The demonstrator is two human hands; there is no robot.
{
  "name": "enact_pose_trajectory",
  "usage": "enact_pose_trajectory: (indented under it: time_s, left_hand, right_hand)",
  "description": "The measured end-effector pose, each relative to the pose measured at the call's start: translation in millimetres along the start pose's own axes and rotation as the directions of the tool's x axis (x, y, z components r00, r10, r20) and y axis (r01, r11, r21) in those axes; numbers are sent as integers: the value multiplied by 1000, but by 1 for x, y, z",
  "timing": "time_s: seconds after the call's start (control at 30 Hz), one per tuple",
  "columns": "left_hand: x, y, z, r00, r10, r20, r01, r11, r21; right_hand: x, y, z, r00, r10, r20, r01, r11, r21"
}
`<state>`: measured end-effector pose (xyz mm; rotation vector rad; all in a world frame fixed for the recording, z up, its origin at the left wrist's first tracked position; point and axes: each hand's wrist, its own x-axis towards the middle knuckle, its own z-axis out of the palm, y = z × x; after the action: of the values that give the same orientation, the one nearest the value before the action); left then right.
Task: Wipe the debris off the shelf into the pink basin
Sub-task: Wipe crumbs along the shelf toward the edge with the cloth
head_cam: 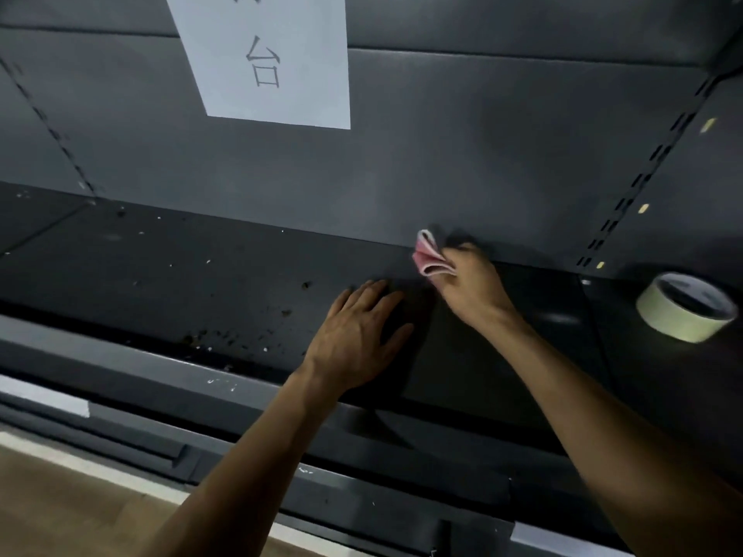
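A dark shelf (169,259) runs across the view, speckled with small white and brown debris (225,335), thickest near its front edge on the left. My right hand (470,285) grips a folded pink cloth (430,257) and presses it into the back corner where the shelf meets the rear panel. My left hand (358,335) lies flat on the shelf with fingers spread, just left of the right hand. No pink basin is in view.
A roll of pale masking tape (683,307) stands on the shelf at the far right. A white paper sign (265,58) hangs on the grey back panel. Slotted uprights (643,174) frame the bay. Wooden floor (60,500) shows at the lower left.
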<state>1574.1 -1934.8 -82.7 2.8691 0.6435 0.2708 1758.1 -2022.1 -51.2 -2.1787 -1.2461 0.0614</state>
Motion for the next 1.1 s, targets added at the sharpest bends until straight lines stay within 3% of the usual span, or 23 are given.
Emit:
enact_pose_trajectory:
  time_s: [0.17,0.37,0.67,0.87,0.97,1.1]
  left_hand:
    - [0,3,1,1000,-7,-11,7,1000,1]
    - [-3,-17,-15,995,88,44,-89,996,22]
    - [-18,-108,-43,994,89,60,-91,996,20]
    - [-22,-117,-31,993,118,25,-118,993,-21]
    - [-24,-118,-31,991,134,-2,-134,990,-34]
    - [-24,-115,-29,990,138,-5,-138,990,-22]
  right_hand:
    - [-30,62,-48,970,218,-104,-235,950,-206]
    - [-49,37,-31,957,271,-107,-291,897,-332]
    - [-36,-70,42,995,95,13,-86,945,-315]
    - [-37,-93,51,991,129,36,-120,973,-196]
    - [-51,-87,27,981,167,-94,-179,974,-139]
    - [-83,-59,-8,921,316,-229,-366,902,-229]
